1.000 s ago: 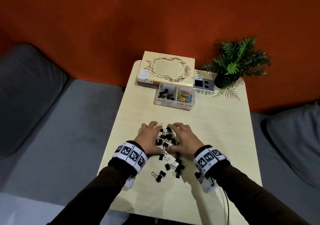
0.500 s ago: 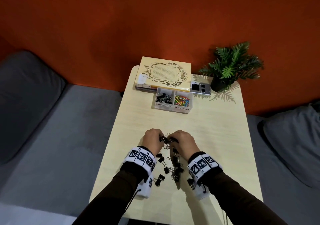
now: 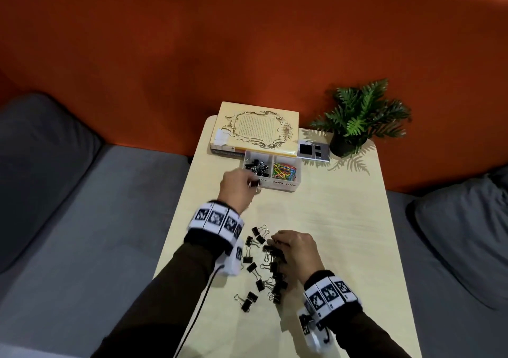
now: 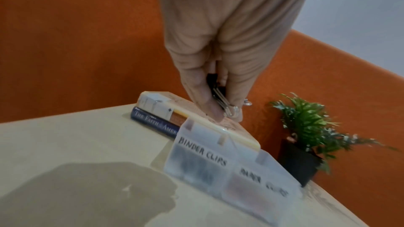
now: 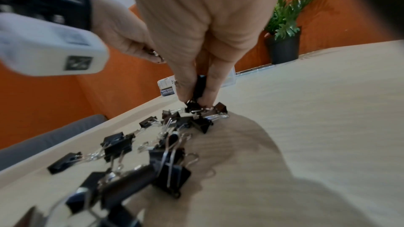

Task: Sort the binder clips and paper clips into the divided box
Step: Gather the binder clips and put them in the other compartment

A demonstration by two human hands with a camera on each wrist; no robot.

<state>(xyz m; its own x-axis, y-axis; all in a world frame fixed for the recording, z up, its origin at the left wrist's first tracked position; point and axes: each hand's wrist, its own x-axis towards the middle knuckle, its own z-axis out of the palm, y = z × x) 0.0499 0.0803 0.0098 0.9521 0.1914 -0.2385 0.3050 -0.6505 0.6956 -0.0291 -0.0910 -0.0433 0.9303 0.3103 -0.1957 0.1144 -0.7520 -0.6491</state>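
Note:
The clear divided box [image 3: 286, 185] stands at the table's far end, black binder clips in its left cell, coloured paper clips [image 3: 284, 171] in its right. My left hand [image 3: 238, 185] hovers just in front of the left cell, labelled "BINDER CLIPS" [image 4: 202, 151], and pinches black binder clips [image 4: 216, 91] between thumb and fingers. Several loose binder clips [image 3: 259, 269] lie scattered on the near table. My right hand [image 3: 295, 250] rests among them, its fingertips pinching a black binder clip [image 5: 200, 85] from the pile.
Two stacked books [image 3: 255, 129] sit behind the box, a small grey device [image 3: 313, 150] and a potted plant [image 3: 357, 121] to their right. Grey sofa cushions [image 3: 68, 206] flank the wooden table [image 3: 343, 234]; an orange wall is behind.
My left hand has left the pile and travelled forward to the box with binder clips in it. My right hand stayed at the pile and has pinched a clip.

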